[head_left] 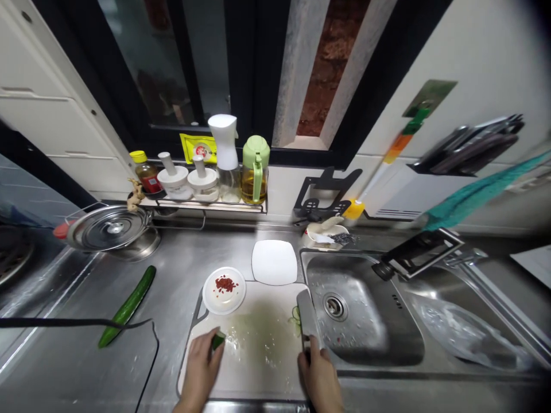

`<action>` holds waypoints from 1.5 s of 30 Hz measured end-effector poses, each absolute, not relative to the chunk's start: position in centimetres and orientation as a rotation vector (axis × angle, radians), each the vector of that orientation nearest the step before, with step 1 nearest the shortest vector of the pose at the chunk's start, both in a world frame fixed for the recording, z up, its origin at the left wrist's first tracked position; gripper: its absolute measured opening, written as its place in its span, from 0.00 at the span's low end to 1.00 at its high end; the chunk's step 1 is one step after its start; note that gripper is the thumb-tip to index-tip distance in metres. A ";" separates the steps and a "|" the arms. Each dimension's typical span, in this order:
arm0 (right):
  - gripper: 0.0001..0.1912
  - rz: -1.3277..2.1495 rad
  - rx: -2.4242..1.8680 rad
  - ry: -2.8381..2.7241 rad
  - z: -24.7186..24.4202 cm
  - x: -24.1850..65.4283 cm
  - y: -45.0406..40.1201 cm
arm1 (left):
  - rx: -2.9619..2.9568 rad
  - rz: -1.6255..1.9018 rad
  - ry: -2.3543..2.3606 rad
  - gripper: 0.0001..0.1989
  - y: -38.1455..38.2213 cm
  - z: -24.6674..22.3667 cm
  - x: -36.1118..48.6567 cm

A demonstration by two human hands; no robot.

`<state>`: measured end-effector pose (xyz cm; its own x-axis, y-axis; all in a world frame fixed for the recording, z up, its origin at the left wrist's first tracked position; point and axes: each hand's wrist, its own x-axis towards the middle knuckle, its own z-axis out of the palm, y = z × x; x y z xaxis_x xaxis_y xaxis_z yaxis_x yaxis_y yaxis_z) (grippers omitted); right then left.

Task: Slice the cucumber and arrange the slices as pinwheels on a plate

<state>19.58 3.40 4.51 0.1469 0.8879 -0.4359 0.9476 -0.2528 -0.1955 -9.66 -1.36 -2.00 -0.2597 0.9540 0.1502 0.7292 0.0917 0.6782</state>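
Over the lower left of the white cutting board point(275, 376), my left hand point(201, 366) holds a short piece of cucumber point(218, 339) between thumb and fingers. My right hand point(321, 376) grips the handle of a knife point(306, 312), whose wide blade points away from me along the board's right edge. Thin green slices point(295, 320) lie just left of the blade. A round white plate point(236, 303) with small red pieces point(225, 283) rests on the board's upper left corner. Behind the board is a white square plate point(274, 262).
A whole cucumber point(134, 298) lies on the steel counter at left, near a black cable point(152, 358). The lidded pot point(136, 246) stands behind it. A sink point(365, 338) is on the right. Bottles and jars fill the back rack point(210, 205).
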 end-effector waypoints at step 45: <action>0.35 -0.834 1.743 2.137 5.0 18.3 -0.9 | 2.022 1.030 1.646 0.09 0.1 -2.9 -0.3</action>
